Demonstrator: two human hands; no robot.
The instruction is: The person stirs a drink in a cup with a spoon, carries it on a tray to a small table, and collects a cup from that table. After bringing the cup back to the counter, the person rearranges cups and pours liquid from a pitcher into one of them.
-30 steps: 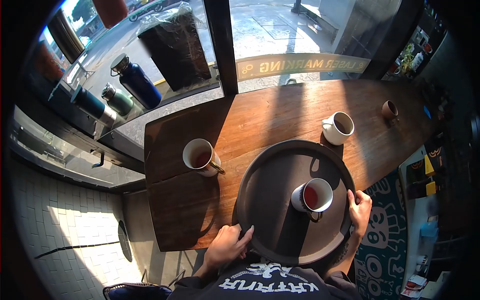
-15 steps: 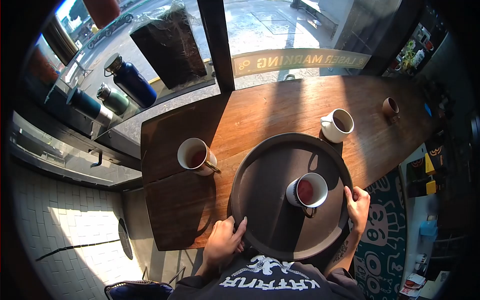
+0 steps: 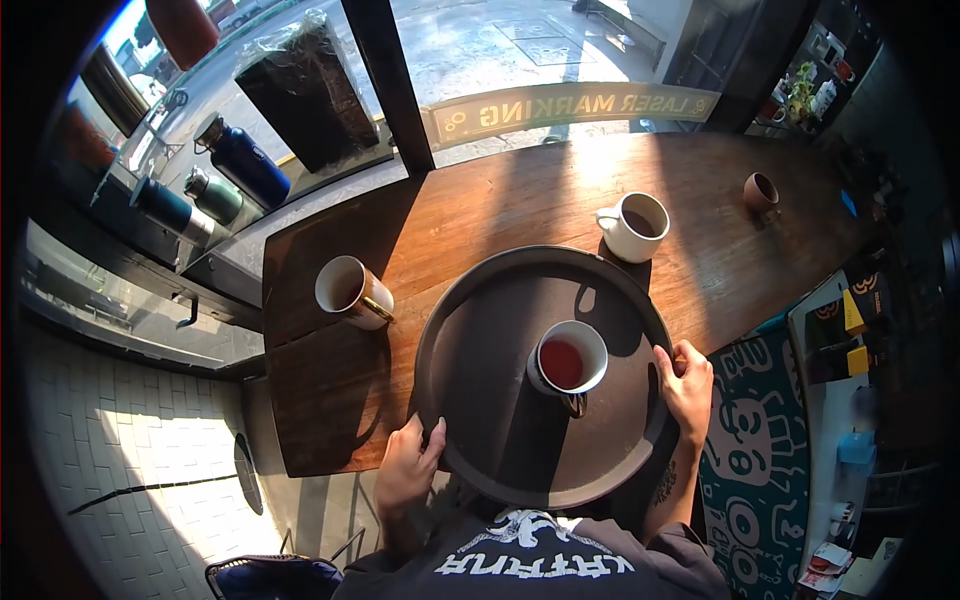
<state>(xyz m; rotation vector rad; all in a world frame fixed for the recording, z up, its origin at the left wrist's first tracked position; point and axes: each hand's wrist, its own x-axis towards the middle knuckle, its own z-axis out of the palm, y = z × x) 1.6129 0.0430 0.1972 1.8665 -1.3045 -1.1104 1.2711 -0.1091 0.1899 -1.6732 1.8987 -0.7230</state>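
A round dark brown tray (image 3: 500, 300) lies in front of me, overlapping the near side of the wooden table. My left hand (image 3: 408, 465) grips its lower left rim, thumb on top. On the right rim my right hand (image 3: 686, 388) is closed in the same way, fingers curled at the edge. One white mug (image 3: 592, 352) with a gold handle and reddish liquid stands on the tray, right of its middle. Left of the tray, another white mug with a gold handle (image 3: 377, 300) sits on the table. A cream mug (image 3: 632, 238) with dark liquid stands just beyond the tray's far rim.
The wooden table (image 3: 480, 205) runs along the window. A small brown cup (image 3: 760, 193) stands at its far right. Several bottles, including a blue bottle (image 3: 245, 165), line the left sill. A chair (image 3: 270, 578) is at lower left, a teal patterned mat (image 3: 745, 450) at right.
The view has shifted, so table things appear further left and higher. My left hand now wraps the tray's rim more firmly. The mug stays on the tray.
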